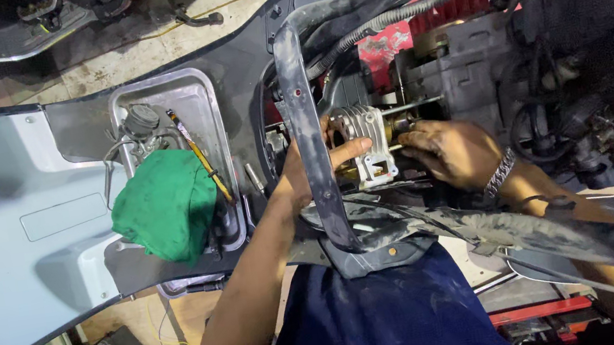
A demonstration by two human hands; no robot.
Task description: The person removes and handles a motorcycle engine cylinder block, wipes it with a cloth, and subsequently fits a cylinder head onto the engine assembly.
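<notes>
- Hands: left hand (pixel 307 171) curled around the finned cylinder (pixel 361 141), thumb across its front.
- Right hand (pixel 450 151) fingers closed on the cylinder's far side.
- Cylinder sits between both hands, right of the metal tray (pixel 205 103).

Single head-worn view. It looks steeply down, close over the scooter frame (pixel 307 116) and engine bay.

Cylinder (pixel 364 143): finned cast metal, matt silver. Tray (pixel 204 91): dull sheet metal. Rag (pixel 163 205): green cloth, creased. Frame bar (pixel 306 124): dusty matt dark paint. Wristband (pixel 499 173): shiny metal links.
</notes>
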